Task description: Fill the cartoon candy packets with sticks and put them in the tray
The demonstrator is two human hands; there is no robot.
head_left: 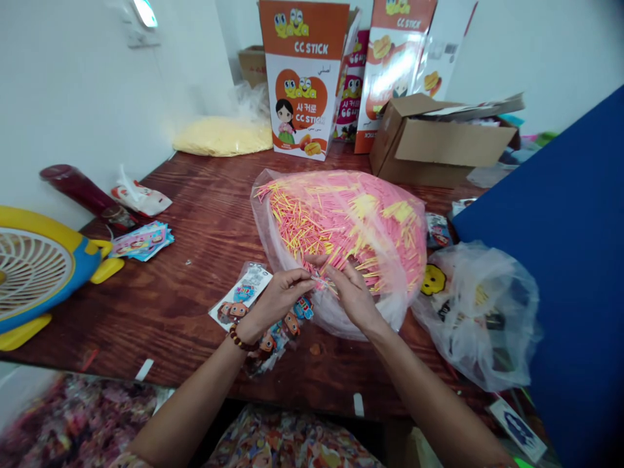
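Observation:
My left hand (283,296), with a beaded bracelet on its wrist, pinches a small whitish and pink piece at the near edge of the open plastic bag. My right hand (355,299) meets it there with bent fingers on the same piece, too small to make out. Many thin pink and yellow sticks (305,224) fill the clear plastic bag (263,221) just beyond both hands. Beneath my left forearm lie printed plastic packets (292,323) with cartoon faces. A flat printed packet (240,296) rests to the left of that hand.
A yellow and blue fan (78,253) stands at the left, near a stack of wrappers (143,240) and a tissue pack (151,198). Printed cartons (303,58) and an open cardboard box (439,149) line the back. Right of the sticks sits a knotted plastic bag (487,318), beside a blue panel (575,260).

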